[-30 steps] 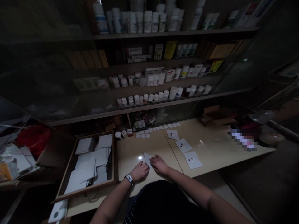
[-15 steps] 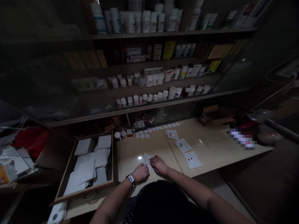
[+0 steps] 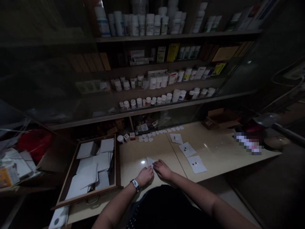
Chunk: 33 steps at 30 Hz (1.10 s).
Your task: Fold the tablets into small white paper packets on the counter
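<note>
Both my hands rest close together on a small white paper square [image 3: 150,161] at the near edge of the beige counter [image 3: 214,149]. My left hand [image 3: 146,176], with a wristwatch, has its fingers curled onto the paper's near corner. My right hand [image 3: 162,170] lies beside it with fingers bent down on the paper. To the right lie three flat paper squares [image 3: 196,164] with small dark pills on them, in a diagonal row. A row of small folded paper packets [image 3: 159,133] sits at the back of the counter.
An open wooden drawer [image 3: 91,165] full of white paper sheets is at my left. Shelves of white medicine bottles [image 3: 152,81] and boxes rise behind glass. A cardboard box [image 3: 218,117] sits at the back right; clutter and something red [image 3: 33,143] lie at far left.
My left hand has shifted slightly forward and toward the right hand over the paper. Otherwise the counter looks the same.
</note>
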### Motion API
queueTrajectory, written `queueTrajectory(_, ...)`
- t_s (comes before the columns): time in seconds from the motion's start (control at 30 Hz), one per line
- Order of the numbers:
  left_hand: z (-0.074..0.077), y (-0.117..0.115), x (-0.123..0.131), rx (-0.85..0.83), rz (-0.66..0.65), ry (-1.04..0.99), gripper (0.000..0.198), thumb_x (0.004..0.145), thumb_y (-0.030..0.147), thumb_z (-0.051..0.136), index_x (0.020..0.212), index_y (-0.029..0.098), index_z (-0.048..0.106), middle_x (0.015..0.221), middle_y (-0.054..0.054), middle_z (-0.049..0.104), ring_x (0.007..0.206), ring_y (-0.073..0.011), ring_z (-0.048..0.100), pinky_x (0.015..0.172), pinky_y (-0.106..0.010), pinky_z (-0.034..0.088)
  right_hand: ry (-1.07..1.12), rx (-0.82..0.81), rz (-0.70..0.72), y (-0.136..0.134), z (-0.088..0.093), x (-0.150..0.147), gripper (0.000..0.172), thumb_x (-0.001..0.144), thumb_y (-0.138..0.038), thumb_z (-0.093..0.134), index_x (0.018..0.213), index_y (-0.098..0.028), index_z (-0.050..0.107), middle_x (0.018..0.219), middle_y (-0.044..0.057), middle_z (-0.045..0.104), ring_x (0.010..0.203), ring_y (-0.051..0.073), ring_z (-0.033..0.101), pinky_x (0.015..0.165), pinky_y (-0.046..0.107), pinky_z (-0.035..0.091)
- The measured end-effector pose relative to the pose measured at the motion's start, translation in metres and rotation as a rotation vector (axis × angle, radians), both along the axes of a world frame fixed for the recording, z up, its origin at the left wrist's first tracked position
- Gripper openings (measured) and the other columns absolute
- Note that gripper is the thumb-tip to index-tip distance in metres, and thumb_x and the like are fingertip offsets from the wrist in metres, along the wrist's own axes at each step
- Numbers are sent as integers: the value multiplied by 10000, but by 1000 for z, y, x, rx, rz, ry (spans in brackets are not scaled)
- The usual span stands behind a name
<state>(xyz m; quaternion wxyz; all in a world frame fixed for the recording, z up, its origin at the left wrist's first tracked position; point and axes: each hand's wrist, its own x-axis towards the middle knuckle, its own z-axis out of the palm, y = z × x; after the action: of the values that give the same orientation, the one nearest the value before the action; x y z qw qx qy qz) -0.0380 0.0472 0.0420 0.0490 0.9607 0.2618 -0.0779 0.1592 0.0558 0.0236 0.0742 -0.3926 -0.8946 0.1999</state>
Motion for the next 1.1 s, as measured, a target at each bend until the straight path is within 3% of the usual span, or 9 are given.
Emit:
queueTrajectory(0.2,-11,5,-11,-43,-84,-54,173,937,290,536,950,134,607,946,-99,619,940,-221,555,668,-289,450,6,12,-3,0,2,-1,310,842,-158,471,1095,-175,648,1225,134,631,1147,263,529,1039,475,293)
queueTrajectory(0.33,-18,7,-12,-20,-104,-60,135,931,175,498,888,124,615,861,-103,619,873,-213,569,652,-296,455,14,11,-8,0,-1,-2,288,853,-168,466,1071,-177,654,1211,125,639,1133,262,534,1038,469,296)
queueTrajectory(0.47,-22,7,-8,-36,-93,-53,139,917,166,500,870,106,616,833,-117,619,857,-229,574,642,-309,461,9,6,-11,1,-4,-1,291,852,-177,473,1079,-170,654,1220,126,637,1143,262,530,1046,468,292)
queueTrajectory(0.6,-20,6,-4,-91,-24,-16,128,911,157,500,928,109,618,901,-119,636,931,-244,571,657,-299,469,-10,13,-8,-1,-1,-1,314,840,-184,486,1107,-166,652,1222,138,636,1155,268,528,1072,498,257)
queueTrajectory(0.83,-10,1,-4,-168,261,-158,131,887,189,501,938,145,613,931,-101,647,930,-217,570,800,-305,477,-96,73,-91,-7,-5,-17,245,891,-209,475,1005,-147,683,1158,149,657,1109,261,563,1125,518,193)
queueTrajectory(1.1,-15,-1,-8,-151,265,-219,165,920,193,442,962,175,600,898,-83,658,852,-198,595,751,-293,464,-96,81,-107,-4,-9,-20,228,895,-144,479,897,-170,705,1071,111,690,1031,224,599,1137,495,198)
